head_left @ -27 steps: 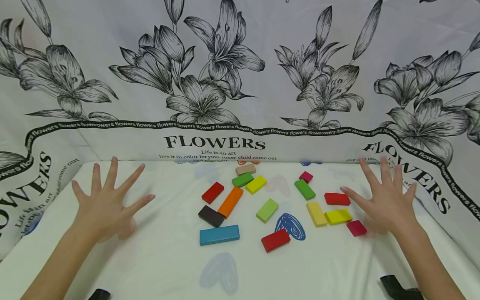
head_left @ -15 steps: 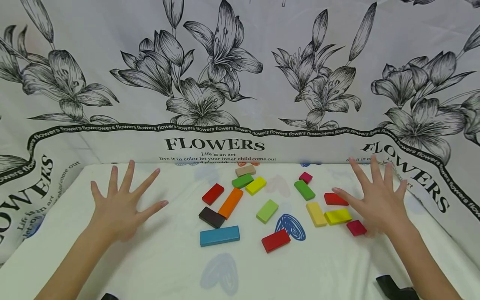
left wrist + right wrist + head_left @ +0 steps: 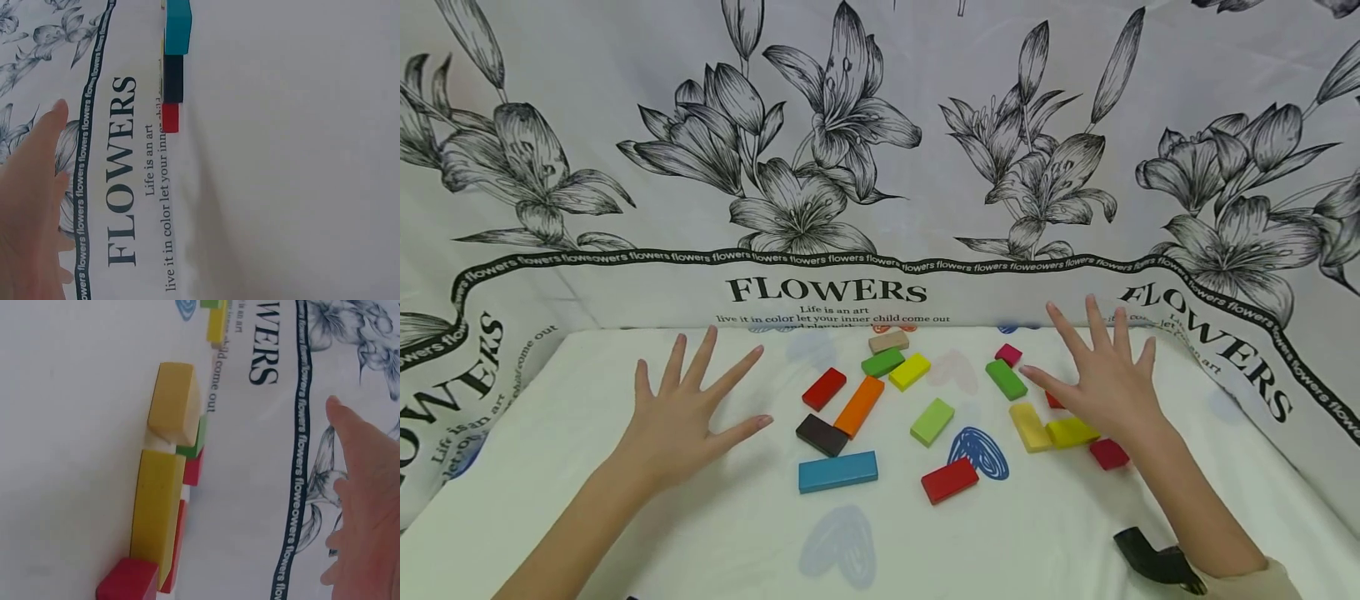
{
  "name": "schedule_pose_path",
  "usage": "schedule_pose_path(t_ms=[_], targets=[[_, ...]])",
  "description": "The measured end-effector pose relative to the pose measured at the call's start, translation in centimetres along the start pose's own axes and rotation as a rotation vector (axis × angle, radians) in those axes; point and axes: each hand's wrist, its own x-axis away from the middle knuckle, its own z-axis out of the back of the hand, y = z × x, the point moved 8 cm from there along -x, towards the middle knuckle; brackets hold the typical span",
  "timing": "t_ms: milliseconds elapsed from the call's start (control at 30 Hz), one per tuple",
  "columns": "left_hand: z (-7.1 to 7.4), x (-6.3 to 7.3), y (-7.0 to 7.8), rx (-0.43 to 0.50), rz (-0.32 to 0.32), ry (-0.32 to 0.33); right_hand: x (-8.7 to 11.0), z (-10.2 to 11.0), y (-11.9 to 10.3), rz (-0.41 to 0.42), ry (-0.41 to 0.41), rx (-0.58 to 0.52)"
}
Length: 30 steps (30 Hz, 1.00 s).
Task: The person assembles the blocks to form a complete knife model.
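Note:
Fingers spread wide, my left hand (image 3: 677,429) hovers left of the blocks and holds nothing; a shadow falls beneath it. The dark block (image 3: 822,435), blue block (image 3: 838,472) and red block (image 3: 824,389) are nearest to it. My right hand (image 3: 1108,387) is likewise spread in the air, overlapping a red block (image 3: 1054,401) in the head view. Below it lie a yellow block (image 3: 1072,432), a pale yellow block (image 3: 1030,427) and a crimson block (image 3: 1108,454). The right wrist view shows this hand (image 3: 369,506) apart from the blocks.
Mid-table lie an orange block (image 3: 859,407), a light green block (image 3: 932,422) and another red block (image 3: 950,481). Farther back are green, yellow and tan (image 3: 888,342) blocks. A flower-printed cloth (image 3: 827,292) hangs behind the white table cover (image 3: 722,542). A black strap-like piece (image 3: 1157,560) shows by the right forearm.
Both hands have moved inward, the left one to the right and the right one to the left, now over the right-hand blocks. The blocks have stayed in place.

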Motion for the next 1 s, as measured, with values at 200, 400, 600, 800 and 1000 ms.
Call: schedule_pose_path(t_ms=[200,400,600,800,1000], targets=[[-0.3,-0.5,2.0,0.059,-0.037,-0.035,-1.3,-0.1,-2.4,0.033,-0.021,-0.009],[-0.6,-0.3,4.0,0.113,-0.091,-0.039,-2.7,-0.5,-4.5,0.027,-0.061,-0.017],[-1.2,0.0,5.2,0.189,-0.144,-0.026,-3.7,-0.6,-6.7,0.036,-0.084,-0.05],[-1.9,0.3,5.8,0.315,-0.134,-0.051,-4.2,-0.6,-8.6,0.072,-0.097,-0.09],[-2.5,0.4,6.3,0.542,-0.142,-0.037,-4.7,-0.5,-10.3,0.124,-0.084,-0.172]])
